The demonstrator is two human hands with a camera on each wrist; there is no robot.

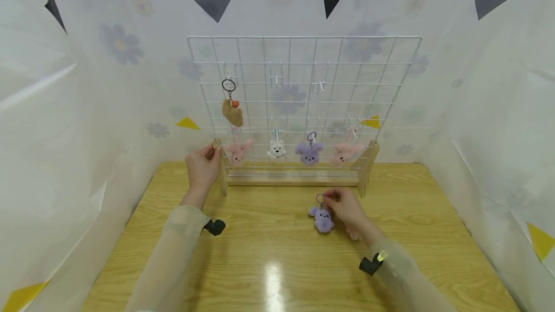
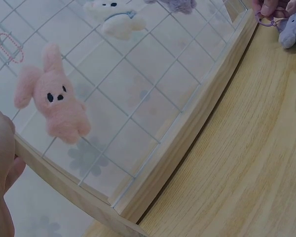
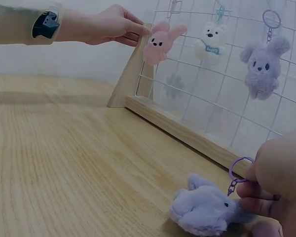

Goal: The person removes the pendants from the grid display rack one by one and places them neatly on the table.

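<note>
Dial read over the head view. Right grip between 4 and 5 o'clock: thumb and fingers pinch the purple ring of a lilac plush charm. Charm at 5 o'clock, its body lying on the worktop, ring lifted on a short chain. A bit of pink plush shows under the right wrist, mostly hidden.

Left grip between 8 and 9 o'clock: fingers closed on the top of the stand's left wooden upright. Long-eared pink charm hangs just beside it, toward 3 o'clock.

White wire grid stands behind, in the wooden stand. On its lower hooks, running on toward 3 o'clock: white charm, hanging lilac charm, second pink charm. Tan charm with an orange ball hangs higher, at 10 o'clock.
</note>
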